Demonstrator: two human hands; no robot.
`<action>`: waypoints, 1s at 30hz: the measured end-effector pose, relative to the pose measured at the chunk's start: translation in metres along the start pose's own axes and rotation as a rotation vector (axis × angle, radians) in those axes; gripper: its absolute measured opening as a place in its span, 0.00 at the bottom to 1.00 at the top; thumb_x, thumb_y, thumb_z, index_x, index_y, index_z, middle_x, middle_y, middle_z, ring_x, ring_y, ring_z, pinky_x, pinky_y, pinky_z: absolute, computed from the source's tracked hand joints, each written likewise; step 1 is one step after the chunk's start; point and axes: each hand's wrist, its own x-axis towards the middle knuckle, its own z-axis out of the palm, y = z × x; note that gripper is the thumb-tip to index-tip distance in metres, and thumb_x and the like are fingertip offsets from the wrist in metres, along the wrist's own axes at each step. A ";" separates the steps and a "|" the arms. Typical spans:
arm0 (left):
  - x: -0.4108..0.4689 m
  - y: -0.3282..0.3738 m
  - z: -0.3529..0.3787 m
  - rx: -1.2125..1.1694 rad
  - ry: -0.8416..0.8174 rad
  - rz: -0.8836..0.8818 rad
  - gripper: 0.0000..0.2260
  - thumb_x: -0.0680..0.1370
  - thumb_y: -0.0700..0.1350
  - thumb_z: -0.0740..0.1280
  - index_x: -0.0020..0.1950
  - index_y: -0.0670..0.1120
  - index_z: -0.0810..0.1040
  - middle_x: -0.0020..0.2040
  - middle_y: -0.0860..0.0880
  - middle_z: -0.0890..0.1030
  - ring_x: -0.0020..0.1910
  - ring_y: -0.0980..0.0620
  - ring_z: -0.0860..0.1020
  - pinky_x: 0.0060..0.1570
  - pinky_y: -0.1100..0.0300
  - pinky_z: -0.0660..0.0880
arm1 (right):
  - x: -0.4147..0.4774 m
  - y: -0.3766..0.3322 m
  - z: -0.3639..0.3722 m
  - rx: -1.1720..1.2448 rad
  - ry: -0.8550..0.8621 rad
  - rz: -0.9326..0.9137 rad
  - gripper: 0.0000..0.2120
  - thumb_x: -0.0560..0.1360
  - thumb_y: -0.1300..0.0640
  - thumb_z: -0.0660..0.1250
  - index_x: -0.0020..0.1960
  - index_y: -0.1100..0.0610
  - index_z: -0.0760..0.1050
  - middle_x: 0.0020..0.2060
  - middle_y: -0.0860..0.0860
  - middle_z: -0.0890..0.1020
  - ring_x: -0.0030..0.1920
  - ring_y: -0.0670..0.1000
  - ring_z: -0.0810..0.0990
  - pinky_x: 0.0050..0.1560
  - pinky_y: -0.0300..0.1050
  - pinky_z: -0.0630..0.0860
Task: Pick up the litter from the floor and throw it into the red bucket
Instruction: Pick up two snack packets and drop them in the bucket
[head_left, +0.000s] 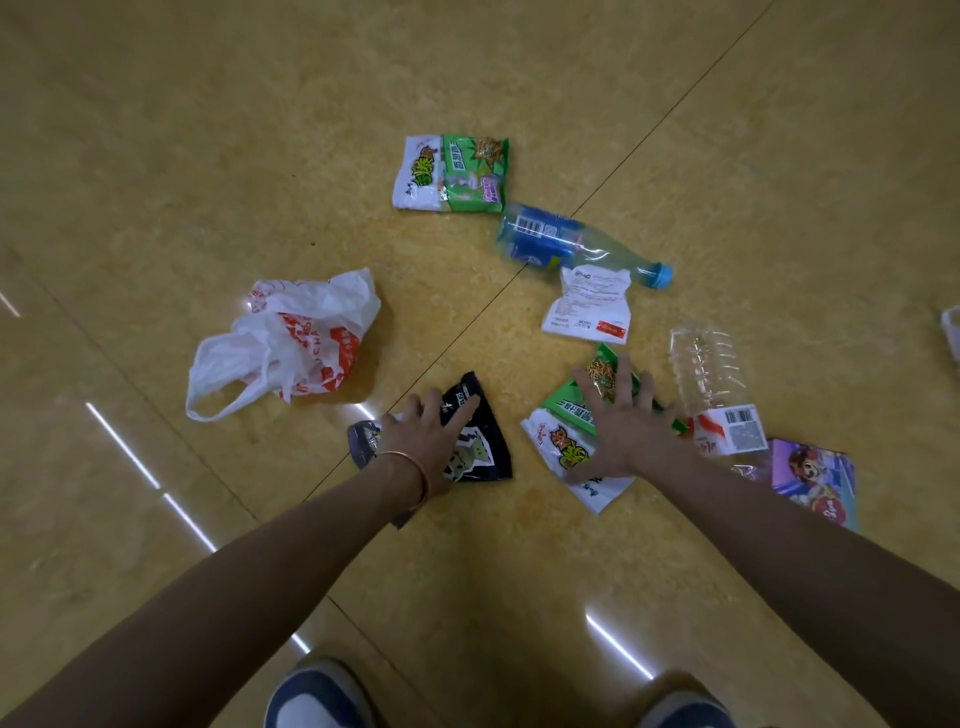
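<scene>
Litter lies scattered on the yellow floor. My left hand (431, 436), fingers fairly straight, rests on a black snack wrapper (480, 447). My right hand (621, 421) is spread flat over a green and white snack bag (563, 441). Farther off lie a second green and white snack bag (452, 174), a blue-labelled plastic bottle (566, 241), a crumpled receipt (589, 306), a clear crushed bottle (711, 384) and a white plastic bag with red print (291, 343). The red bucket is not in view.
A purple cartoon packet (813, 478) lies at the right, beside the clear bottle. A white object (953, 332) pokes in at the right edge. My two shoes (317, 696) stand at the bottom. Dark seams cross the shiny floor.
</scene>
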 end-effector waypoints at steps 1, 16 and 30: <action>0.000 -0.002 0.000 -0.012 -0.003 0.003 0.47 0.70 0.54 0.72 0.74 0.56 0.39 0.72 0.40 0.53 0.68 0.39 0.59 0.60 0.42 0.68 | -0.001 0.000 0.003 0.020 -0.013 0.002 0.68 0.56 0.29 0.74 0.70 0.40 0.22 0.68 0.59 0.21 0.72 0.69 0.32 0.66 0.76 0.49; -0.005 -0.008 -0.005 -0.120 0.006 -0.011 0.46 0.68 0.55 0.72 0.74 0.57 0.43 0.72 0.42 0.55 0.68 0.41 0.60 0.54 0.47 0.75 | -0.011 -0.010 0.010 -0.102 0.129 -0.018 0.59 0.60 0.28 0.69 0.75 0.43 0.34 0.74 0.62 0.37 0.71 0.67 0.54 0.63 0.63 0.66; -0.017 -0.019 -0.014 -0.208 0.011 -0.023 0.46 0.68 0.54 0.73 0.75 0.57 0.44 0.71 0.42 0.55 0.67 0.42 0.61 0.53 0.50 0.75 | -0.014 -0.002 0.017 -0.051 0.128 -0.095 0.54 0.59 0.30 0.72 0.73 0.46 0.45 0.72 0.48 0.47 0.71 0.66 0.50 0.59 0.65 0.71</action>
